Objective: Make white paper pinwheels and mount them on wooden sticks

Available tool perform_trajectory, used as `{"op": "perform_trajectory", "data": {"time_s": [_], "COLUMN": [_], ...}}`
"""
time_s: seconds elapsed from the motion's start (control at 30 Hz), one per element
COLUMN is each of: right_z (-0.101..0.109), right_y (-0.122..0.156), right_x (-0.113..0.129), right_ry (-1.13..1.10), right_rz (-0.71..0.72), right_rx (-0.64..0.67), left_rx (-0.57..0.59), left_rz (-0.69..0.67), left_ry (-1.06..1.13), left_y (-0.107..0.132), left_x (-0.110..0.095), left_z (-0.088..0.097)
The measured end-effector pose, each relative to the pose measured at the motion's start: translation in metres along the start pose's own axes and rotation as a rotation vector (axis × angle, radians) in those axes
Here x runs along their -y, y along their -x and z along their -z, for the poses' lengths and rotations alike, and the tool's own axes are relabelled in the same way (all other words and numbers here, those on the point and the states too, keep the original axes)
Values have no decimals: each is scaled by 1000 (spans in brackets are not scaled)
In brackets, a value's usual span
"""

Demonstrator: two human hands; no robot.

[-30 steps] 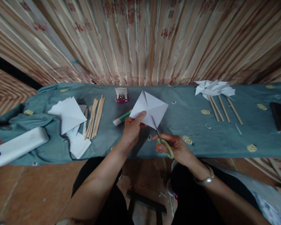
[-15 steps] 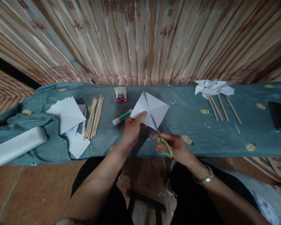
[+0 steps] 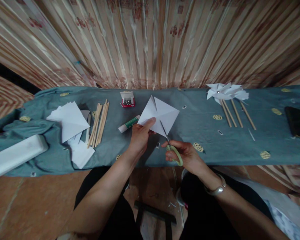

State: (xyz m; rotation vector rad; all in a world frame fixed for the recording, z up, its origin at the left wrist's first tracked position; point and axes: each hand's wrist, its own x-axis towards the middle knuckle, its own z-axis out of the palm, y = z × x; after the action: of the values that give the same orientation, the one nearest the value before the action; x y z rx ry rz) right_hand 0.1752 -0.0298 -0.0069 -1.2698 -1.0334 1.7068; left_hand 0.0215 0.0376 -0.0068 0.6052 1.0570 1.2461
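white paper square (image 3: 166, 112), thin, matte, creased, held over the table's front-middle, turned as a diamond. slit runs in from the far corner, edges slightly parted. scissors (image 3: 179, 155) at the near corner: metal blade lying along the diagonal toward the middle, pale green plastic handles.

just left: glue stick (image 3: 129, 124), white tube with green band. behind it, small red-and-white card box (image 3: 128, 104), lid up, shiny metal bits inside (too small to identify). further left: bundle of round pale wooden sticks (image 3: 98, 125), then a loose stack of white paper (image 3: 71, 121) and a long white rounded case (image 3: 20, 154), smooth, plastic-looking. right: white paper pinwheels (image 3: 226, 91) on wooden sticks, and a flat black object (image 3: 297, 121) near the edge. all on wrinkled blue-green cloth (image 3: 197, 100) with yellow pineapple prints; pleated striped curtain (image 3: 150, 43) behind.

labels: any print on tube or box unreadable at this size.

left hand (image 3: 140, 135): pinched closed on the square, thumb on top, fingers under. right hand (image 3: 187, 156): curled round the scissor handles, metal bangle (image 3: 217, 190) on that wrist.
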Motion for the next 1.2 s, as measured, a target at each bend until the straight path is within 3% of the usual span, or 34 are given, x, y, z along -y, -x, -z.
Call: {"op": "perform_trajectory", "data": {"time_s": [0.73,0.97,1.2], "right_z": [0,3,25], "right_y": [-1,1,6], "right_x": [-5,-6,6], "right_ry": [-45,37,309], "right_rz": [14,40,79], "right_rx": [-21,65,222], "left_rx": [12,13,-8], "left_rz": [0,-14,-112], "left_ry": [4,16,122], "left_y": [2,0,-11], "left_x": [1,1,-19], "left_z": [-3,-4,4]}}
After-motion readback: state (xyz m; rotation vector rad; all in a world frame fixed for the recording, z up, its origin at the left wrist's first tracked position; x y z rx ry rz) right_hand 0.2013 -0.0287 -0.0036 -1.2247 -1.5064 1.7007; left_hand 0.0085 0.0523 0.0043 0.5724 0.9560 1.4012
